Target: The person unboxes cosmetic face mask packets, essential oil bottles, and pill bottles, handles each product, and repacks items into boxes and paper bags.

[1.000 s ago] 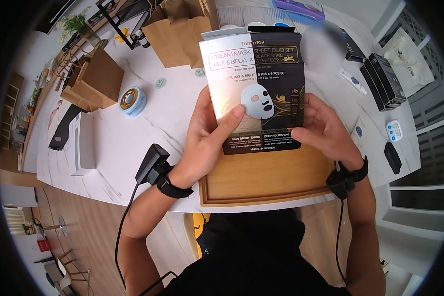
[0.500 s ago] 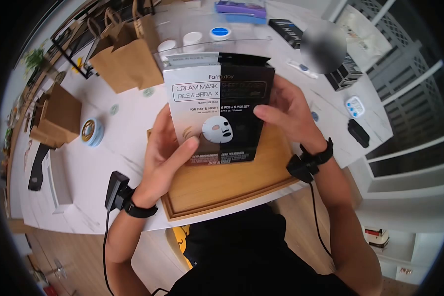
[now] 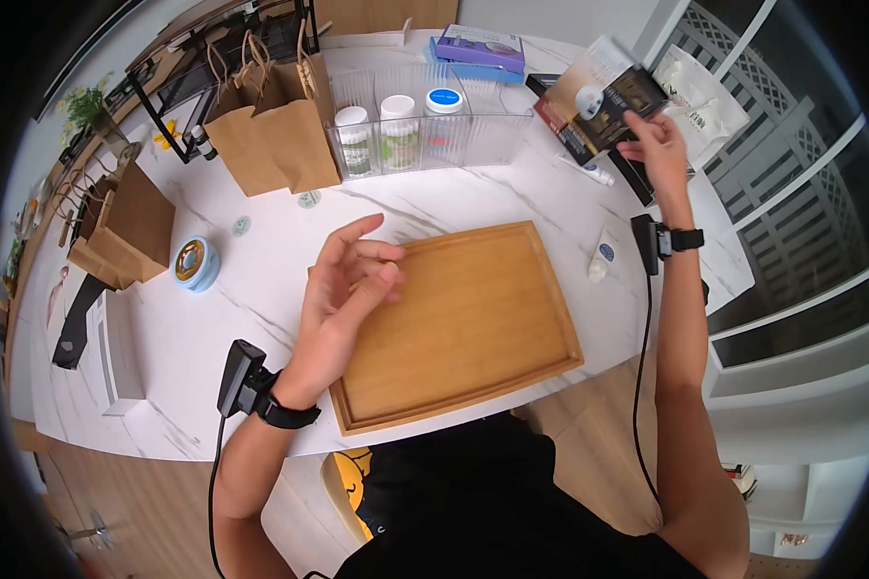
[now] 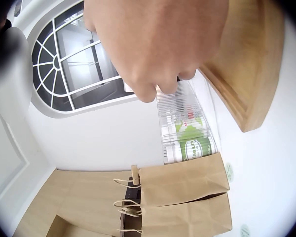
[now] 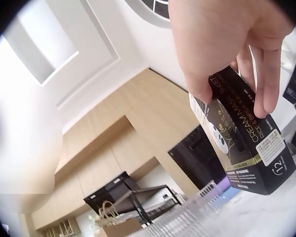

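Note:
My right hand [image 3: 662, 164] grips a black-and-white sheet mask box [image 3: 589, 101] by its edge, out at the far right of the table. In the right wrist view the thumb and fingers pinch one end of the box [image 5: 227, 133], whose printed front and side panel with a white label show. My left hand [image 3: 328, 323] holds nothing; its fingers are loosely bent above the left edge of a wooden tray [image 3: 463, 318]. The left wrist view shows the back of that hand [image 4: 158, 39] beside the tray's corner [image 4: 251, 108].
A clear divided organizer [image 3: 492, 140] with white jars stands at the back, beside brown paper bags [image 3: 275, 140]. A blue jar [image 3: 195, 263] and a white box [image 3: 116, 357] lie left. A white tube [image 3: 603, 254], dark boxes [image 3: 632, 179] and a white bag [image 3: 700, 101] are right.
The box was in both hands over the tray. My left hand has let go of it, and my right hand has carried it to the far right, tilting it.

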### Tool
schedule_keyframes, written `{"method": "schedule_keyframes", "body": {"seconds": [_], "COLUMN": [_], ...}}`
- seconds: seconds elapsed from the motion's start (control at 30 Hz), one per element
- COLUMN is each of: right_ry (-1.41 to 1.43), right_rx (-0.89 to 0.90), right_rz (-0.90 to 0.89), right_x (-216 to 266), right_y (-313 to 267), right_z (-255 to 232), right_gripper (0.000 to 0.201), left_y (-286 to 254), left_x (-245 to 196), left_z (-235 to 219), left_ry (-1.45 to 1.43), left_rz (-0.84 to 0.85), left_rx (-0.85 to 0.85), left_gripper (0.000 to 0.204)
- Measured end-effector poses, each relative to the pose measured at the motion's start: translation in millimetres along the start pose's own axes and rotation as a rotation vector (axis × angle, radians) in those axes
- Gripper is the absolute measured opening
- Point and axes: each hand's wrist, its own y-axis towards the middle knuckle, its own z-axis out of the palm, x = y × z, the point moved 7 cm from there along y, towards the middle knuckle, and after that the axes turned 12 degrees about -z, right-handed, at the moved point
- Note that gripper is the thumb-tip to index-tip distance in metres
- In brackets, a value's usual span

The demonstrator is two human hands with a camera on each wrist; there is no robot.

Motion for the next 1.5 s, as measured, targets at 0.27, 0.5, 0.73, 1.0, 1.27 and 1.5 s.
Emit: {"method": "schedule_keyframes", "body": {"seconds": [0.27, 0.5, 0.73, 1.0, 1.27, 1.5], "right_ry": [-0.237, -0.207, -0.206, -0.109, 0.027, -0.003], "right_rx": [0.083, 0.299, 0.34, 0.149, 0.523, 0.695], "right_rz": [-0.101, -0.009, 0.103, -0.032, 0.147, -0.021], "right_x": [-38, -86, -85, 30, 27, 31], "right_y": [51, 68, 53, -5, -61, -91], "right_z": [42, 69, 66, 28, 64, 96], "right_gripper": [0.05, 0.064, 0.081, 0.053, 0.033, 0.022], "left_y": [2, 1, 1, 0, 3, -7], "left_x": [7, 8, 12, -14, -13, -23], "left_z": [-1, 0, 6, -21, -26, 17], "left_ry": [-0.013, 0.008, 0.019, -0.06, 0.088, 1.129], "left_rz": [-0.023, -0.041, -0.018, 0.145, 0.102, 0.435], "left_rx": [0.028, 0.059, 0.115, -0.102, -0.271, -0.097], "left_gripper": [0.045, 0.039, 0.036, 0.023, 0.012, 0.034]}}
